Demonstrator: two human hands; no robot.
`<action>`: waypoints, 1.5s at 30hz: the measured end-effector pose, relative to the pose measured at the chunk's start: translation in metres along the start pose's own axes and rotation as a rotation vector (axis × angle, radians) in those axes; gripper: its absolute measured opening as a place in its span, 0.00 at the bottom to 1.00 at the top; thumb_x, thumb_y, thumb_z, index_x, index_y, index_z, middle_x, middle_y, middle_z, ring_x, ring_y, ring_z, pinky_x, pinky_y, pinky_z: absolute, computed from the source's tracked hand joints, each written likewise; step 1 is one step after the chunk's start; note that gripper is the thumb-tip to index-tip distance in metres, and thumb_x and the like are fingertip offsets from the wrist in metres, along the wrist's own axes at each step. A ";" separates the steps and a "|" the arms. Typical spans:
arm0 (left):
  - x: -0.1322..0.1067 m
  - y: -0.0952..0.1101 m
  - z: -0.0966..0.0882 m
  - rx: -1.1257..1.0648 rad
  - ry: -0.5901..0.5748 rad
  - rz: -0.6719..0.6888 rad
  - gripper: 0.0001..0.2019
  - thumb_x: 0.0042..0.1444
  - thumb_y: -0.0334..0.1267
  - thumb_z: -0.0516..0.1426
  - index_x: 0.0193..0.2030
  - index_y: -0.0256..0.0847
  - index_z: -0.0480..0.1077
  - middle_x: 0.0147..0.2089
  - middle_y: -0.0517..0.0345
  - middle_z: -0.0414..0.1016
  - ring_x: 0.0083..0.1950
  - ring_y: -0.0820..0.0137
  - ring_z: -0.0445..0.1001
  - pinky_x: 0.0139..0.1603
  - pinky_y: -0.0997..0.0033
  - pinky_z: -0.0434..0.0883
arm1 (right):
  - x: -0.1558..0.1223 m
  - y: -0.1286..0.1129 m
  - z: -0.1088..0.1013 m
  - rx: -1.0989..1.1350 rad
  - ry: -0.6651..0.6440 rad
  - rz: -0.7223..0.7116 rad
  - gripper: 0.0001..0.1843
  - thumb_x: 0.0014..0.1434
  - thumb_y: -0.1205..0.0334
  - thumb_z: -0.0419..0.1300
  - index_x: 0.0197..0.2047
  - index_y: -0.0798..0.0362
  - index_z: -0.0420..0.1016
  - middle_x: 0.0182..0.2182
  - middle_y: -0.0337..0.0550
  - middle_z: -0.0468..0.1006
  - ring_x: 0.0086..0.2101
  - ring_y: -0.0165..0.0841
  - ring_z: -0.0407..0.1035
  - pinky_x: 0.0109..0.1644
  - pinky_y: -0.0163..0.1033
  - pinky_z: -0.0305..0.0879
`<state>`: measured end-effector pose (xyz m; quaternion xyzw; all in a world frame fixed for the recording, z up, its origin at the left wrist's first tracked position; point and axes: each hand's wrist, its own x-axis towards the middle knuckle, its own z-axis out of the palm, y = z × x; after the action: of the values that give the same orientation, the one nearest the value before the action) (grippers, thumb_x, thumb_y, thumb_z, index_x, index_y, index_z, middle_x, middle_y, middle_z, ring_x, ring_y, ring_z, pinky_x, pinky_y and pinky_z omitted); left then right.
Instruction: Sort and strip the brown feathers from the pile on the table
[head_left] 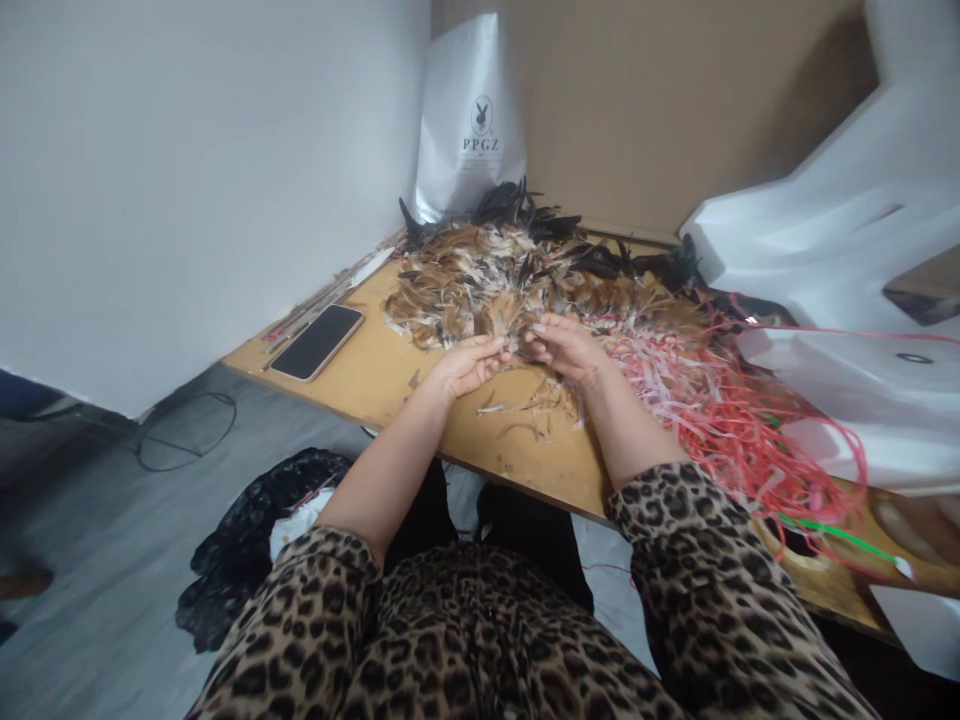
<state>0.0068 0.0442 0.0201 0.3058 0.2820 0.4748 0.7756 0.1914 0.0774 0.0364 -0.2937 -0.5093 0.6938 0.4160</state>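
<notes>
My left hand point(474, 363) is closed in a pinch at the front of the feather pile, on a small fan of brown feathers point(508, 312). Close to its right, the fingers of my right hand point(568, 346) are curled together on what looks like a darker brown feather, partly hidden by the fingers. Behind both hands spreads a heap of brown, white and black feathers point(457, 270) on the wooden table point(390, 375). A few loose feather scraps point(534, 405) lie on the tabletop below my hands.
A phone point(318, 342) lies at the table's left. A silvery bag point(472, 110) stands behind the feathers. Tangled red and pink strips point(739, 430) fill the right, beside a white sewing machine point(832, 230). A black plastic bag point(255, 530) sits on the floor.
</notes>
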 end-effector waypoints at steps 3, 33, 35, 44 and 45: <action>0.000 0.000 0.000 -0.009 0.018 -0.009 0.03 0.52 0.24 0.55 0.31 0.30 0.70 0.27 0.56 0.73 0.26 0.81 0.72 0.24 0.88 0.67 | 0.001 0.002 -0.001 -0.001 0.013 0.002 0.15 0.40 0.58 0.68 0.27 0.54 0.66 0.27 0.38 0.74 0.20 0.22 0.56 0.21 0.29 0.50; 0.003 0.002 -0.003 0.010 0.004 0.148 0.03 0.51 0.26 0.56 0.31 0.30 0.72 0.34 0.52 0.76 0.26 0.83 0.71 0.25 0.87 0.67 | 0.002 -0.001 0.022 -0.369 0.270 -0.046 0.20 0.39 0.50 0.66 0.33 0.56 0.75 0.19 0.35 0.71 0.19 0.22 0.58 0.23 0.31 0.52; 0.002 0.001 -0.002 0.063 -0.020 0.145 0.03 0.50 0.27 0.57 0.32 0.29 0.72 0.33 0.51 0.77 0.26 0.82 0.72 0.24 0.87 0.66 | 0.001 -0.002 0.028 -0.323 0.200 -0.031 0.19 0.40 0.49 0.66 0.30 0.56 0.75 0.21 0.37 0.72 0.20 0.23 0.60 0.24 0.31 0.53; 0.003 0.000 -0.001 0.070 0.071 0.087 0.03 0.50 0.28 0.58 0.33 0.31 0.71 0.31 0.53 0.77 0.27 0.78 0.74 0.23 0.86 0.66 | 0.003 0.003 0.036 -0.078 0.215 0.006 0.19 0.33 0.52 0.70 0.21 0.55 0.68 0.18 0.35 0.71 0.19 0.23 0.61 0.23 0.31 0.55; 0.004 0.000 -0.001 0.054 0.097 0.082 0.03 0.50 0.28 0.58 0.32 0.31 0.70 0.30 0.53 0.76 0.27 0.78 0.74 0.22 0.86 0.65 | 0.003 0.003 0.035 -0.061 0.224 0.002 0.19 0.33 0.53 0.70 0.21 0.55 0.68 0.18 0.35 0.71 0.19 0.23 0.60 0.23 0.30 0.54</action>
<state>0.0076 0.0476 0.0193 0.3144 0.3190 0.5126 0.7325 0.1594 0.0634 0.0443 -0.3822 -0.4803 0.6412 0.4605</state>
